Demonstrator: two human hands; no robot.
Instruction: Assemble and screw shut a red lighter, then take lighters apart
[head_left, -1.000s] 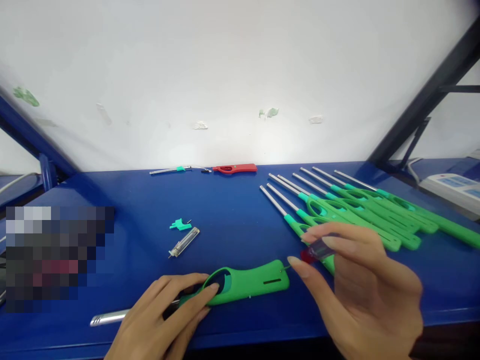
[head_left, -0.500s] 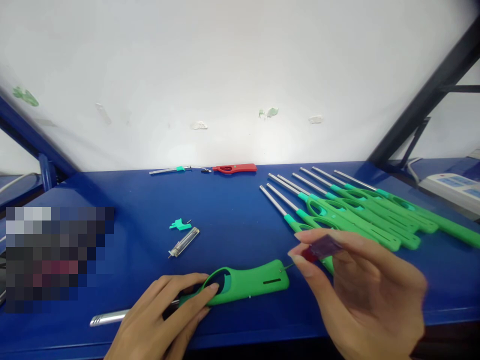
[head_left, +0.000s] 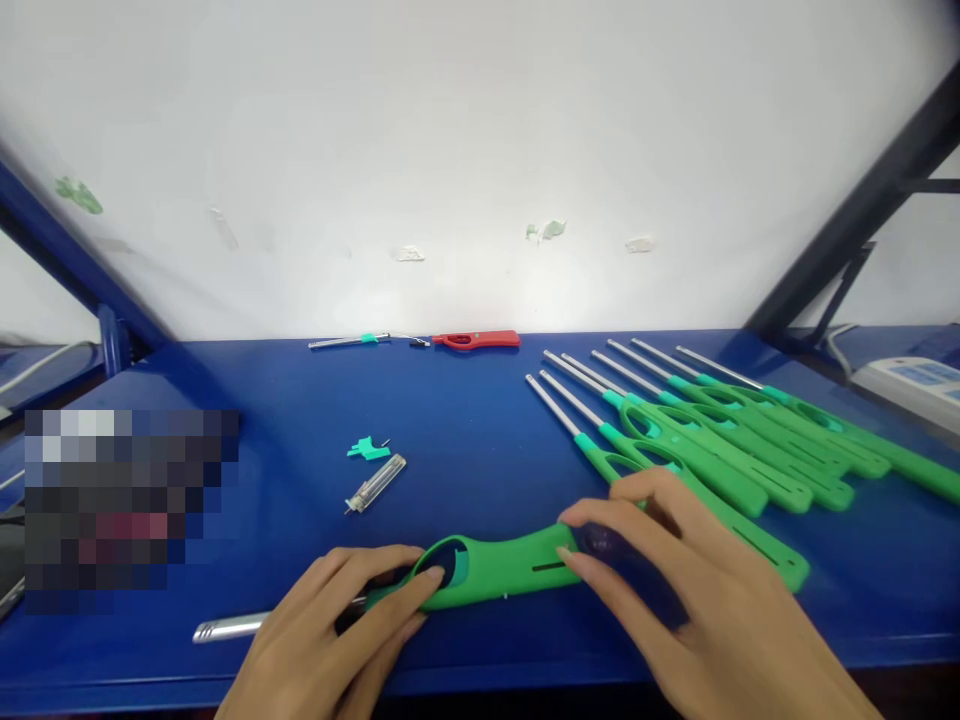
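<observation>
A green long-nosed gas lighter [head_left: 517, 570] with a slotted handle lies across the blue table near its front edge. My left hand [head_left: 337, 620] is closed round the front of it at the trigger loop, and the silver nozzle tip [head_left: 225, 628] sticks out to the left. My right hand [head_left: 667, 580] pinches the handle's right end between thumb and fingers. Something dark shows behind those fingers, and I cannot make out what it is. Beyond the lighter lie a clear fuel tank [head_left: 377, 484] and a small turquoise trigger piece [head_left: 368, 448].
Several green lighters [head_left: 720, 470] lie side by side at the right, nozzles pointing back. A red lighter handle [head_left: 480, 340] and a loose metal nozzle [head_left: 349, 342] lie along the wall. A blurred-out dark item [head_left: 127, 500] is at the left, a pale device [head_left: 915, 385] far right.
My right hand has come left and down from a dark reddish piece with a thin rod at the handle's end to pinching that end. My left hand keeps its hold.
</observation>
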